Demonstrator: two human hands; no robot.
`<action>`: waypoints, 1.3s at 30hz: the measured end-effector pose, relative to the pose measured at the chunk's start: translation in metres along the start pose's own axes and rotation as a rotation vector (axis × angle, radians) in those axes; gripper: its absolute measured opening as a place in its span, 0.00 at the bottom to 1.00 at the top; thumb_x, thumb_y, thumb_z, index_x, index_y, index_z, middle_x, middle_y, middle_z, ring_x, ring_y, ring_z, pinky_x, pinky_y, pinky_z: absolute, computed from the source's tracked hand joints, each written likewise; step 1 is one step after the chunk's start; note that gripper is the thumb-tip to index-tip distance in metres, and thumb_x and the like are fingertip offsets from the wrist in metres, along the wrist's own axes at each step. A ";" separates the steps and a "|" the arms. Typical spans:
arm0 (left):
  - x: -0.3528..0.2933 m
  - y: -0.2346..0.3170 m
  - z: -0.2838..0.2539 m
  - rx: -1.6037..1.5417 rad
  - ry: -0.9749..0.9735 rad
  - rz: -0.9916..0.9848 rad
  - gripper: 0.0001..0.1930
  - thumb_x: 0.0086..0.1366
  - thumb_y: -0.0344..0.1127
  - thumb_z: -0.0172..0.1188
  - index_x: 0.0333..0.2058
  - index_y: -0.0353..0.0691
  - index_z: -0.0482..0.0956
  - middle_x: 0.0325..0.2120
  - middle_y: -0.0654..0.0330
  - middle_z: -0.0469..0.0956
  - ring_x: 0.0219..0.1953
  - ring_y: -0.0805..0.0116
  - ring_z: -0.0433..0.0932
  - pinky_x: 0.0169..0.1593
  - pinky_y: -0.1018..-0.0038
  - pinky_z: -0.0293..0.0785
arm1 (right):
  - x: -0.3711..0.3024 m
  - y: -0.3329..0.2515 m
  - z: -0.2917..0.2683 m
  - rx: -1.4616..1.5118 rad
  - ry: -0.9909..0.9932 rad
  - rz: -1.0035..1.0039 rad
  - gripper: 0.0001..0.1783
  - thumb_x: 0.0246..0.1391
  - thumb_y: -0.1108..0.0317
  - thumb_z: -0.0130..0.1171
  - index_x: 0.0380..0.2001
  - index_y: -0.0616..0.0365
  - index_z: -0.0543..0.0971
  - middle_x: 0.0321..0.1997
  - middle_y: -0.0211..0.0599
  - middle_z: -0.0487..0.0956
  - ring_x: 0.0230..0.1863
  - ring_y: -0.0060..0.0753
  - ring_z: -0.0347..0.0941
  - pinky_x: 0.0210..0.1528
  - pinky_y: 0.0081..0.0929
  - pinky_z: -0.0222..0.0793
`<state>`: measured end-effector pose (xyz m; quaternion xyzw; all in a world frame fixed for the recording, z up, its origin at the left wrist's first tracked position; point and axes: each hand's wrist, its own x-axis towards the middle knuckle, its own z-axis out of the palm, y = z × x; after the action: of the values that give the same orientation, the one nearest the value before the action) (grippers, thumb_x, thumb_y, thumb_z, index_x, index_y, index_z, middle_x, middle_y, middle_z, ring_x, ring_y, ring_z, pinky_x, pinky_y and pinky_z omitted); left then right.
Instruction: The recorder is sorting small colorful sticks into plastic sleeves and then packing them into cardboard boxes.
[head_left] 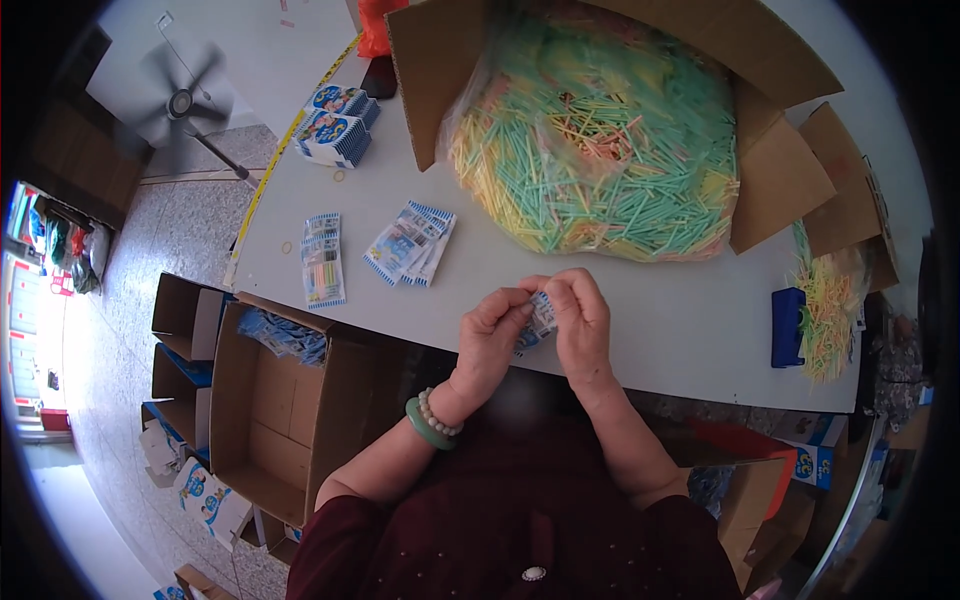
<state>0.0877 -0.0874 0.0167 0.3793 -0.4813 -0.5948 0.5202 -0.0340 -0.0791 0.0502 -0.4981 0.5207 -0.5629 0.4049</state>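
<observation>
A small blue-and-white packet [541, 314] is held over the front edge of the white table. My left hand [490, 335] is closed, pinching the packet's left side. From the other side, the closed fingers of my right hand [582, 322] grip its top right part, and the fingers hide much of it. To the left on the tabletop lie a few overlapping blue-and-white packets [408, 243]. Beside them is another packet [323, 262] with coloured sticks showing through a clear window.
A large clear bag of pastel sticks [600, 190] fills an opened carton [790, 175] at the back. Stacked packets [333, 135] stand back left. A blue holder [788, 328] sits beside loose sticks [828, 320] at right. Below left is a carton [270, 400] with packets; a fan [180, 103] stands beyond.
</observation>
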 end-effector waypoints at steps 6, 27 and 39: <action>-0.006 0.000 -0.003 -0.060 -0.023 0.017 0.02 0.65 0.25 0.55 0.35 0.36 0.76 0.28 0.71 0.72 0.32 0.84 0.66 0.36 0.83 0.66 | 0.000 -0.006 -0.003 0.315 0.001 0.027 0.06 0.63 0.69 0.48 0.38 0.60 0.70 0.37 0.44 0.80 0.41 0.31 0.75 0.49 0.28 0.68; 0.018 -0.011 -0.029 -0.365 -0.128 -0.059 0.05 0.66 0.29 0.55 0.40 0.38 0.75 0.34 0.65 0.79 0.33 0.79 0.75 0.41 0.80 0.70 | 0.010 0.009 -0.015 0.052 -0.122 0.153 0.17 0.57 0.68 0.55 0.49 0.63 0.74 0.43 0.34 0.77 0.46 0.23 0.69 0.50 0.21 0.64; 0.024 0.036 -0.076 -0.154 0.012 -0.143 0.04 0.59 0.21 0.59 0.33 0.33 0.80 0.37 0.62 0.77 0.35 0.77 0.74 0.44 0.77 0.71 | 0.024 0.019 -0.010 -0.800 -0.296 -0.439 0.09 0.48 0.76 0.56 0.36 0.63 0.76 0.37 0.41 0.76 0.35 0.39 0.73 0.39 0.31 0.70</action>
<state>0.1656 -0.1242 0.0336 0.3754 -0.4027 -0.6633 0.5069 -0.0489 -0.1032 0.0352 -0.7877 0.5157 -0.3138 0.1230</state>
